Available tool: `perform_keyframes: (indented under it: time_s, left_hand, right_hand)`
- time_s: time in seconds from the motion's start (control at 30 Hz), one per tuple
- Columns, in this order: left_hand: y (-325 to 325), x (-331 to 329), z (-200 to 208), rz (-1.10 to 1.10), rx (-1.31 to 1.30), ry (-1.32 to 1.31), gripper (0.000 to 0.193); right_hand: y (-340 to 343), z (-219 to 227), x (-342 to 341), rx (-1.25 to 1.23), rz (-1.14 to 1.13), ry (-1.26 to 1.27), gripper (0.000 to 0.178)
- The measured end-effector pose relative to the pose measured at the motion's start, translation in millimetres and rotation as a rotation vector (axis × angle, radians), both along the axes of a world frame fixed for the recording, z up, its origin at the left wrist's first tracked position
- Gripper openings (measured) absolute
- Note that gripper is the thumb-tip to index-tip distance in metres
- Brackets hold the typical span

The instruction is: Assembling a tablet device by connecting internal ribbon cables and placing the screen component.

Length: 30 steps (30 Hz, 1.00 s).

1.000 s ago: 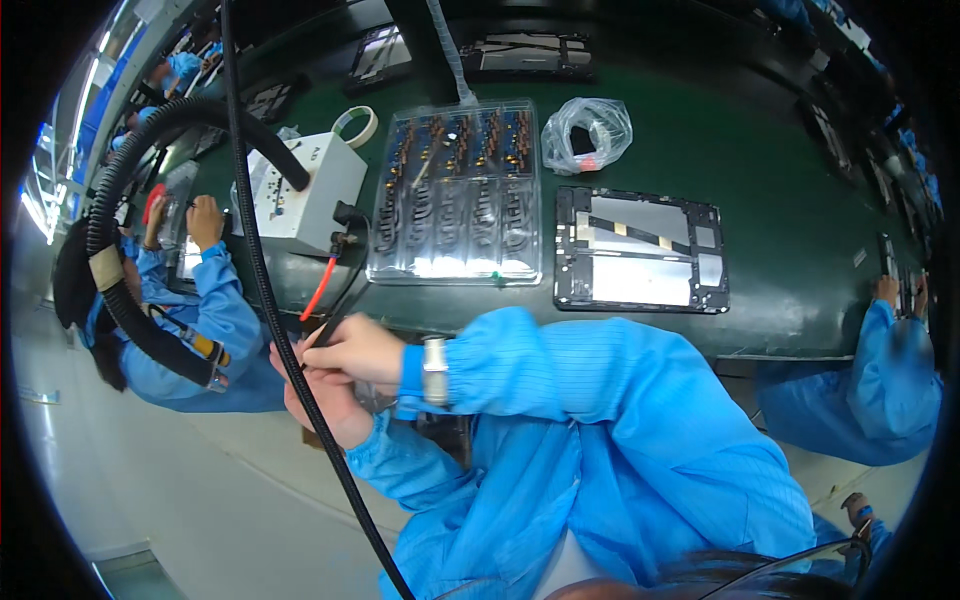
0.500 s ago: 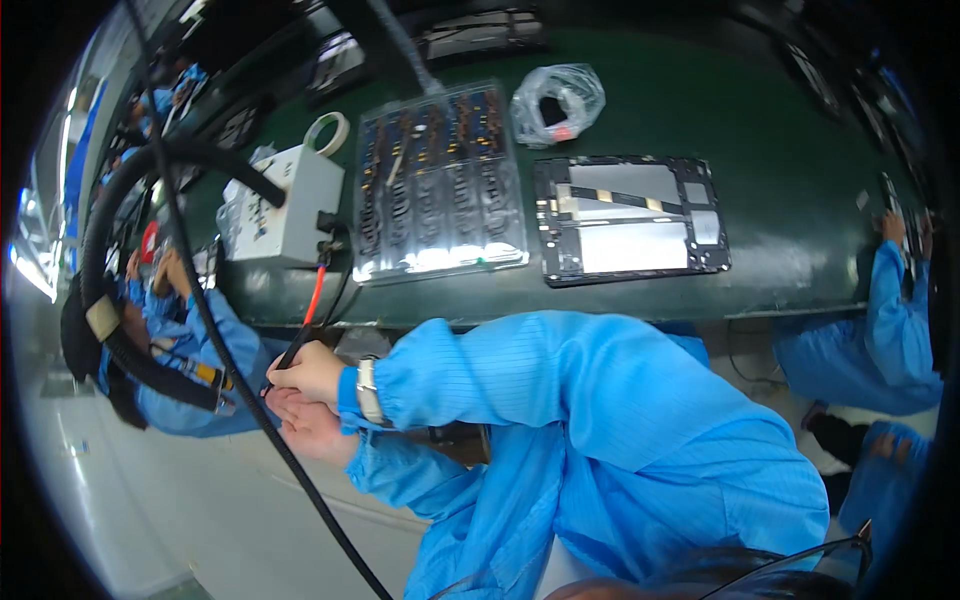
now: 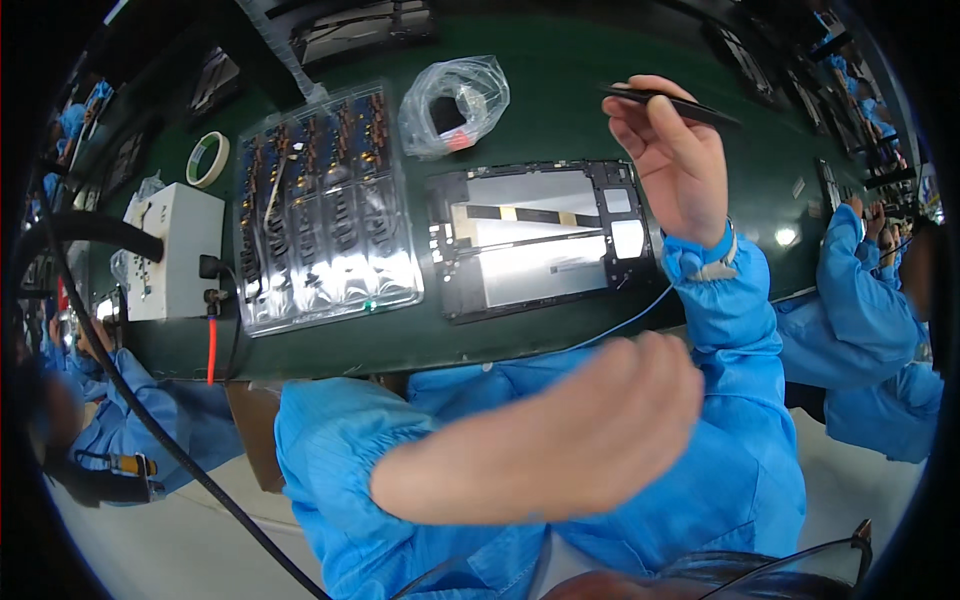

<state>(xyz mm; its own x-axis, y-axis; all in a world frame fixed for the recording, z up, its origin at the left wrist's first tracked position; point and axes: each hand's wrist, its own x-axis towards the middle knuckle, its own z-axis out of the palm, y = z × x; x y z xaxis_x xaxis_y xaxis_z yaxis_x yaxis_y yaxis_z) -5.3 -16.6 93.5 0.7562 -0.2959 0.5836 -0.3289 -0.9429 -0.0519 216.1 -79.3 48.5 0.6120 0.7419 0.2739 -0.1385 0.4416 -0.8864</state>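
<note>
My right hand (image 3: 680,160) is raised above the right end of the tablet housing (image 3: 545,240). Between its thumb and fingers it grips slim black tweezers (image 3: 690,106), held nearly level. A band with a blue cord (image 3: 640,316) circles that wrist. My left hand (image 3: 620,420) hangs close in front of my chest, smeared by motion; its finger positions are unclear and nothing shows in it. On the bench the housing lies flat, showing silver panels and a dark strip with pale tape across it.
Left of the housing sits a clear tray (image 3: 330,220) of small circuit parts. Beyond are a bagged roll (image 3: 455,105) and a tape roll (image 3: 208,160). A white box (image 3: 178,250) bears a black hose and a red tube (image 3: 212,350). Co-workers in blue sit at both sides.
Both hands were together at the far left, by the dark tool on the red tube. They have moved right; my right hand is now raised with tweezers. The view has shifted too.
</note>
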Motion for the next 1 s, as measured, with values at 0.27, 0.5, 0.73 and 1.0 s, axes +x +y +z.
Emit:
perform_keyframes:
  time_s: [0.27,0.5,0.73,1.0]
  left_hand:
    - [24.3,64.2,30.4,-0.526,0.08,0.349,0.023]
    - [37.7,81.6,19.5,-0.429,-0.112,0.39,0.02]
    - [48.3,102.5,19.3,-0.4,-0.098,0.44,0.017]
    - [54.0,105.6,13.7,-0.438,-0.103,0.451,0.019]
  right_hand:
    - [15.5,-58.3,57.5,-0.575,0.073,-0.554,0.021]
    - [21.3,-84.4,57.7,-0.577,0.174,-0.387,0.02]
    - [17.8,-82.7,55.2,-0.554,0.157,-0.327,0.021]
    - [14.2,-81.9,55.6,-0.541,0.157,-0.294,0.021]
